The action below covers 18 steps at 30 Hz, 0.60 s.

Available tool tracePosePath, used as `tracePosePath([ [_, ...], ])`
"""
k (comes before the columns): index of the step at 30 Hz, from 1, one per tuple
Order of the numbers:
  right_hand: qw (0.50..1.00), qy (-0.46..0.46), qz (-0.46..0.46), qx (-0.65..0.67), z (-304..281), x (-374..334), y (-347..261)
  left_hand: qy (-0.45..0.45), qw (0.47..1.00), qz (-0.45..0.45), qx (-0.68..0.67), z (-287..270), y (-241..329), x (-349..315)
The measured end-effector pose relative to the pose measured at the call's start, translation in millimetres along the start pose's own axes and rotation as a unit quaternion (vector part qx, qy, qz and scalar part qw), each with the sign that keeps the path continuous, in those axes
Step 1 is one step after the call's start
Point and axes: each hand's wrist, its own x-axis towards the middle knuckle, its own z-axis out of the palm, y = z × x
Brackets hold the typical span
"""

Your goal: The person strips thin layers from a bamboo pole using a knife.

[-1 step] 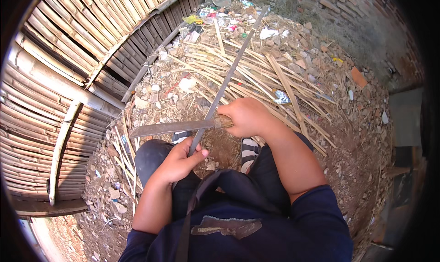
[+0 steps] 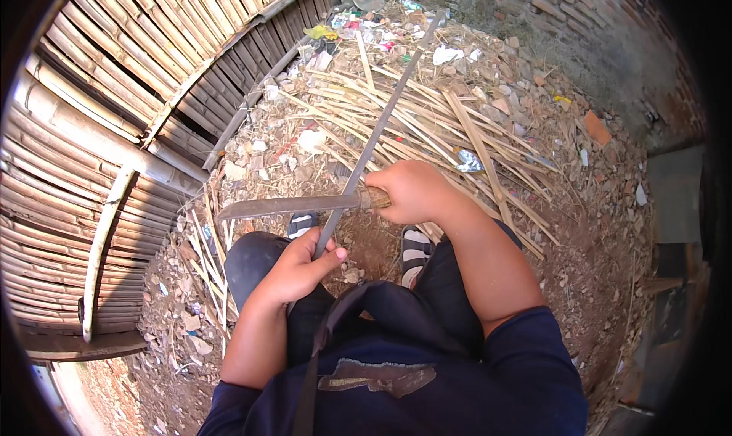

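Over brown, rubble-strewn ground (image 2: 587, 253), edged left by a tan bamboo-slat wall (image 2: 46, 260): gripping a brown wooden handle (image 2: 375, 198) in the closed right hand (image 2: 412, 192), back upward; aiming its dark metal blade (image 2: 290, 206) left, short of the wall, across a long flat grey metal bar (image 2: 387, 115); pinching the bar's near part in the left hand (image 2: 301, 267).

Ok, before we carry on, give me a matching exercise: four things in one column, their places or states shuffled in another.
1. Left hand
2. Right hand
3. Pale sticks
4. Orange fragment

A. Heaped crisscross on the ground
B. Closed around the handle of the long knife
C. At the picture's right, toward the brick wall
D. Holding the long gray strip

Pairs: 1-D, 2-B, 3-A, 4-C
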Motion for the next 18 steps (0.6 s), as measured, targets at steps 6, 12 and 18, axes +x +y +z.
tracePosePath([
  [6, 0.991, 0.091, 0.092, 0.039, -5.4, -1.1, 22.7, 0.004, 1.0, 0.002, 0.022, -1.3, -3.8, 3.4],
  [12, 1.0, 0.013, 0.012, 0.011, -0.4, -2.5, -3.7, 0.001, 1.0, -0.007, 0.022, -1.4, -2.9, 2.4],
  [18, 0.997, 0.039, 0.05, 0.04, -8.4, -2.4, 22.3, -0.004, 1.0, 0.004, -0.009, -0.8, -3.5, 2.7],
])
